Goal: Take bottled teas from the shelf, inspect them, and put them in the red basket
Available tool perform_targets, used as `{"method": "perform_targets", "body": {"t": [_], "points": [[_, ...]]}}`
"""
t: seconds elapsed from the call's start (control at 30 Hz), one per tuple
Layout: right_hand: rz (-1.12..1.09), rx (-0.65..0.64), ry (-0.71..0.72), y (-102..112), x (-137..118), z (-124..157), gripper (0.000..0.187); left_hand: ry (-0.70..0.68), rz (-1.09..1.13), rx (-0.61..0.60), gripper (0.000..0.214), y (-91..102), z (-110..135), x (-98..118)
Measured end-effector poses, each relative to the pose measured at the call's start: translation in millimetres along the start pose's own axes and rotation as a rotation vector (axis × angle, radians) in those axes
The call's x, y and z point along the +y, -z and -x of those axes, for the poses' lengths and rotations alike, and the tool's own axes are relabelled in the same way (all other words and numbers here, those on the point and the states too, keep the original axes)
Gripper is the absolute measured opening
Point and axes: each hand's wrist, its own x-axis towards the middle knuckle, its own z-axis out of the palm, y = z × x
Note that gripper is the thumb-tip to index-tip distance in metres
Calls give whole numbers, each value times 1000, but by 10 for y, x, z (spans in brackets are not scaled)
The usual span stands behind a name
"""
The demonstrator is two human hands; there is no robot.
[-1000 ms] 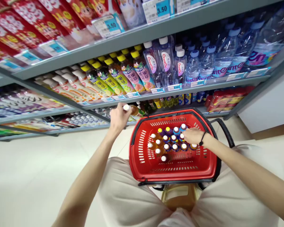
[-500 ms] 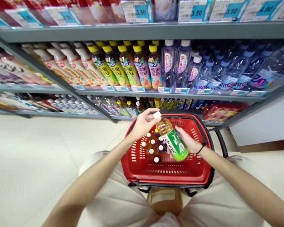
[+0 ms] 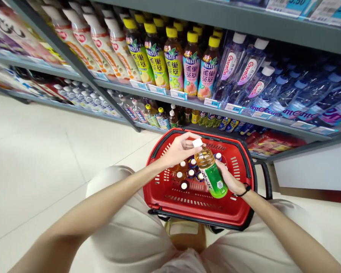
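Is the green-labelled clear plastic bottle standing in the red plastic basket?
No, the right hand holds the green-labelled bottle tilted above the red basket.

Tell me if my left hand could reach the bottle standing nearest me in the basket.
Probably yes: that bottle stands apart with nothing over it, though your left hand is at the cap of the green-labelled bottle and would first have to leave it.

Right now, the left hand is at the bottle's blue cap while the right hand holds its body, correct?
The cap is white, not blue, in the head view; the left hand is at it, the right hand holds the bottle.
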Motion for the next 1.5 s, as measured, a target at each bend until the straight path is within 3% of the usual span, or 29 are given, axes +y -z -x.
{"method": "perform_targets", "body": {"t": [0.17,0.63,0.93,1.03,1.17,1.23,1.33,1.5], "points": [[-35,60,100,43,78,-67,62,4,21,7,47,0,0,-22],[-140,19,-12,64,119,-58,56,-4,21,-8,51,15,-7,-89],[-13,4,-31,65,38,-7,64,8,26,16,52,28,-13,-72],[-67,-115,-58,130,14,38,69,-26,6,24,53,95,-40,79],[-245,-576,-145,184,-4,90,86,-136,105,161,59,198,-79,275],[-320,-646,-121,178,3,94,79,-136,199,202,61,226,-78,301],[-359,-537,-16,152,35,74,64,-95,278,229,56,232,-53,261],[-319,-402,67,151,98,34,58,-91,269,215,53,219,-19,194]]}}
